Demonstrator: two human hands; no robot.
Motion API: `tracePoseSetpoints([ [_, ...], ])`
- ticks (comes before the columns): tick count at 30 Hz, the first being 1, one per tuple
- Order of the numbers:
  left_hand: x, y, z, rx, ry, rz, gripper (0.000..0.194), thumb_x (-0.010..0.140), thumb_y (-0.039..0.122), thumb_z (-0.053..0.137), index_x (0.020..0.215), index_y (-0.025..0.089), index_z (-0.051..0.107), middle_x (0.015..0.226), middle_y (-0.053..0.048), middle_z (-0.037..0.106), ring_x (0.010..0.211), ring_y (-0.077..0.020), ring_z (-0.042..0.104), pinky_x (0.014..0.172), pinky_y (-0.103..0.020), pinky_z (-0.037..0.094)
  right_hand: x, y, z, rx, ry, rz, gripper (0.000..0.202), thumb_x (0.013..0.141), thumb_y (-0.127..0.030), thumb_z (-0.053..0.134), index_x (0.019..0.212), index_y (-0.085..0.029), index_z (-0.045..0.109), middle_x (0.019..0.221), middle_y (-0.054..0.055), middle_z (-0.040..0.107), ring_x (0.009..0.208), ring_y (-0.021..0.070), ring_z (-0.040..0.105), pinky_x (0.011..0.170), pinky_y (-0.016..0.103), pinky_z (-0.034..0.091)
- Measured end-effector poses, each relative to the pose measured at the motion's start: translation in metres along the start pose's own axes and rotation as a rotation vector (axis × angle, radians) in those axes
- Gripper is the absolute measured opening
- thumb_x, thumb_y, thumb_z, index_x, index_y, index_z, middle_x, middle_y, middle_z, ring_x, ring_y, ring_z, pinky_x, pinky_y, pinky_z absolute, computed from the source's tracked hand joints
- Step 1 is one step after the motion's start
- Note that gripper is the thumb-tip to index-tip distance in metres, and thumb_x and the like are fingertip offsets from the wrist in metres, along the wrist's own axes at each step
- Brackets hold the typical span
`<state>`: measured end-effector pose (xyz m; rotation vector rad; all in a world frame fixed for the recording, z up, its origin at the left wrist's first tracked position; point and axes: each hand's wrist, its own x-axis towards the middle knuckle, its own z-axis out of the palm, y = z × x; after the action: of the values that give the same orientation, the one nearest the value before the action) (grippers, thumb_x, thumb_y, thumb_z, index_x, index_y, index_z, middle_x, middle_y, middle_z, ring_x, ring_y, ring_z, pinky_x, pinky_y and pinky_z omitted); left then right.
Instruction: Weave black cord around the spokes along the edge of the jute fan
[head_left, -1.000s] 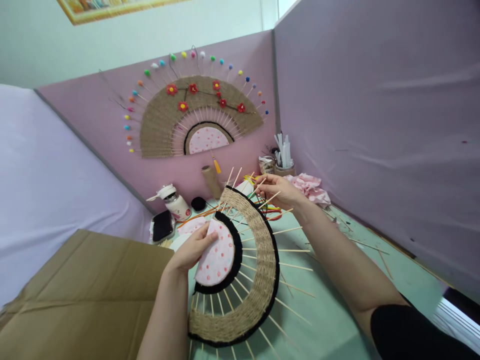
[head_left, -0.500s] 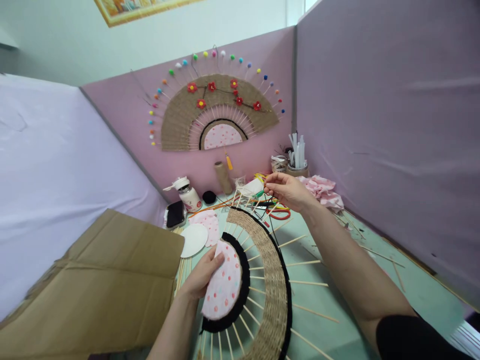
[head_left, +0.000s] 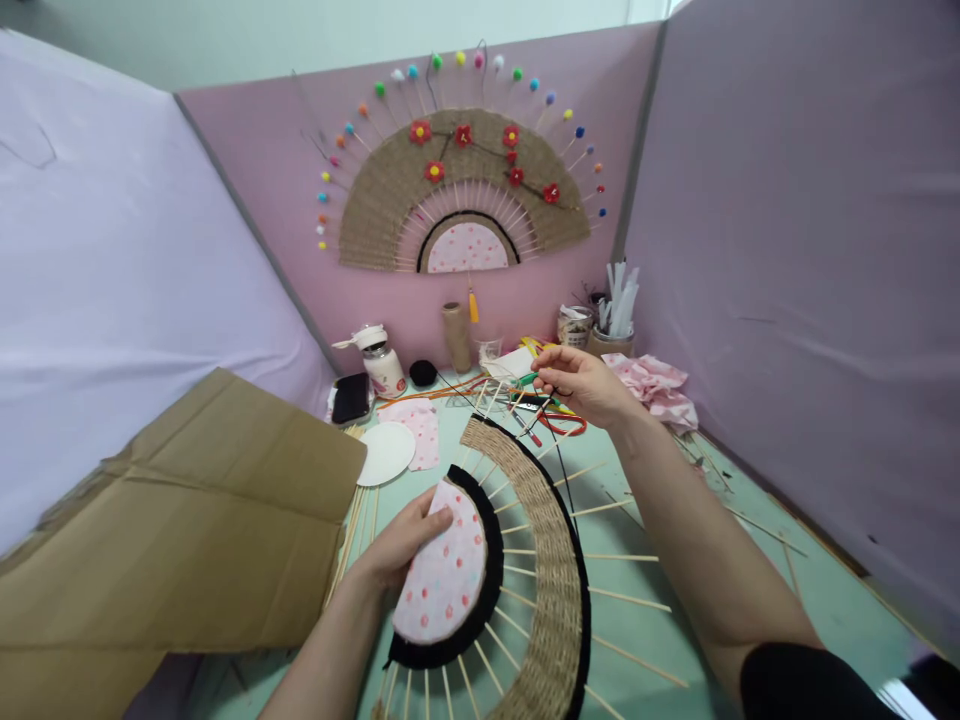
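Person's left hand (head_left: 409,538) clamped, thumb uppermost, on the pink dotted cloth centre (head_left: 448,575) of a half-round, black-edged tan woven fan (head_left: 553,530), tilted over the pale green counter (head_left: 825,600). Right hand (head_left: 583,385) raised near me, fingertips pinched on thin black cord (head_left: 565,475).

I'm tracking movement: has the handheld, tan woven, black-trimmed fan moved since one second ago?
Yes: the fan shifted toward the near side, away from the upright brown tube.

Rough woven fibre band (head_left: 553,560) (its sticks (head_left: 622,558) look wooden); matt cardboard sheet (head_left: 232,520).
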<state>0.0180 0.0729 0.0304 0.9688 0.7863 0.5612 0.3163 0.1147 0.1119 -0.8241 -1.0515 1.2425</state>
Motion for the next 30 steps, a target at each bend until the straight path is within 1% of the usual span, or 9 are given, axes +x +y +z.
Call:
tracePoseSetpoints([
  [3,-0.004,0.002,-0.002,-0.005,-0.01,0.001,0.044,0.063,0.035,0.076,0.098,0.015,0.058,0.08,-0.006,0.067,0.064,-0.0153,0.063,0.057,-0.024,0.05,0.001,0.002,-0.003,-0.001,-0.017,0.033,0.022,0.06,-0.018,0.076,0.076,-0.017,0.061,0.071,-0.002,0.059,0.063,0.0066,0.057,0.055,0.019,0.042],
  [8,-0.006,0.003,-0.007,-0.007,-0.015,0.02,0.053,0.059,0.037,0.079,0.101,0.014,0.057,0.08,-0.007,0.067,0.064,-0.0166,0.064,0.057,-0.025,0.05,0.004,0.008,-0.005,0.041,-0.029,0.081,0.023,0.059,-0.016,0.077,0.076,-0.017,0.061,0.079,-0.002,0.061,0.065,0.0059,0.058,0.057,0.018,0.044],
  [11,-0.006,0.002,-0.008,-0.017,-0.018,0.018,0.053,0.057,0.038,0.079,0.099,0.014,0.057,0.079,-0.006,0.067,0.062,-0.0164,0.064,0.055,-0.024,0.05,0.006,0.015,-0.002,0.063,-0.065,0.135,0.024,0.058,-0.017,0.077,0.076,-0.018,0.061,0.077,-0.002,0.062,0.068,0.0079,0.059,0.06,0.02,0.045],
  [13,-0.006,0.001,-0.007,-0.015,-0.017,0.016,0.053,0.057,0.038,0.079,0.1,0.014,0.058,0.082,-0.007,0.067,0.063,-0.017,0.064,0.057,-0.025,0.05,0.008,0.022,0.002,0.061,-0.076,0.146,0.026,0.057,-0.018,0.078,0.076,-0.018,0.06,0.073,-0.002,0.062,0.067,0.0087,0.06,0.06,0.021,0.046],
  [16,-0.006,-0.001,-0.005,-0.009,-0.025,0.012,0.054,0.059,0.038,0.078,0.104,0.014,0.058,0.085,-0.009,0.068,0.066,-0.0183,0.065,0.059,-0.026,0.05,0.011,0.031,0.009,0.017,-0.041,0.083,0.027,0.056,-0.02,0.077,0.075,-0.018,0.058,0.068,-0.003,0.06,0.064,0.009,0.06,0.059,0.022,0.045],
  [21,-0.004,-0.003,-0.004,-0.02,-0.071,-0.011,0.054,0.062,0.037,0.076,0.107,0.014,0.058,0.085,-0.01,0.068,0.068,-0.0194,0.066,0.061,-0.028,0.052,0.014,0.041,0.016,-0.085,0.036,-0.056,0.025,0.062,-0.025,0.073,0.08,-0.019,0.056,0.067,-0.003,0.061,0.065,0.0118,0.062,0.062,0.024,0.046],
  [26,-0.003,-0.006,0.001,-0.041,-0.095,-0.038,0.051,0.064,0.035,0.076,0.107,0.015,0.057,0.086,-0.009,0.069,0.07,-0.0191,0.066,0.063,-0.028,0.052,0.014,0.039,0.015,-0.16,0.089,-0.174,0.025,0.065,-0.027,0.071,0.084,-0.023,0.055,0.069,-0.002,0.064,0.071,0.0152,0.064,0.07,0.029,0.05],
  [30,-0.003,-0.008,0.006,-0.052,-0.128,-0.049,0.052,0.063,0.036,0.076,0.107,0.014,0.057,0.089,-0.01,0.069,0.07,-0.0188,0.066,0.064,-0.028,0.052,0.013,0.034,0.014,-0.18,0.1,-0.279,0.022,0.066,-0.026,0.07,0.082,-0.022,0.054,0.071,-0.002,0.063,0.073,0.015,0.064,0.074,0.031,0.05],
])
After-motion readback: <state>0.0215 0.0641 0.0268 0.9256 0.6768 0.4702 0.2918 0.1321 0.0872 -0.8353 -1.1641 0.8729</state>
